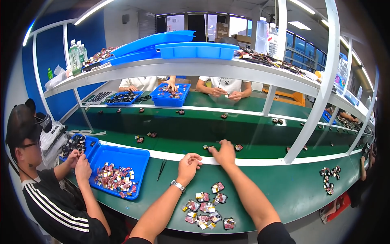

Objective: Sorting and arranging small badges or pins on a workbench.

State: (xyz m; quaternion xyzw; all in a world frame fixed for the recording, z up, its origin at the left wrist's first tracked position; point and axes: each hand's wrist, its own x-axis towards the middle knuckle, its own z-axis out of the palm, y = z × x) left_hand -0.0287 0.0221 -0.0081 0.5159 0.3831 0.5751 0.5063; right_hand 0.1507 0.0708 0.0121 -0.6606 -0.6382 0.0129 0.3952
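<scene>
Over the near edge of the green conveyor belt [183,142], my right hand [224,155] reaches out, thumb spread from the fingers and slightly blurred. Close to its thumb lies a small electronic module [205,147]; another module [239,147] sits just right of the hand. My left hand [188,166], wearing a metal watch, hovers at the white rail with its fingers curled together; whatever they might hold is hidden. Between my forearms, a group of red-and-white circuit modules in black frames [206,207] rests on the green table. Black tweezers [161,169] lie left of my left hand.
At left, a person works beside a blue tray of circuit boards [142,164] and a blue bin of black parts [87,142]. Two people sit across the belt near a blue bin [172,99]. A white shelf frame [321,97] rises at right. More modules [330,179] lie right.
</scene>
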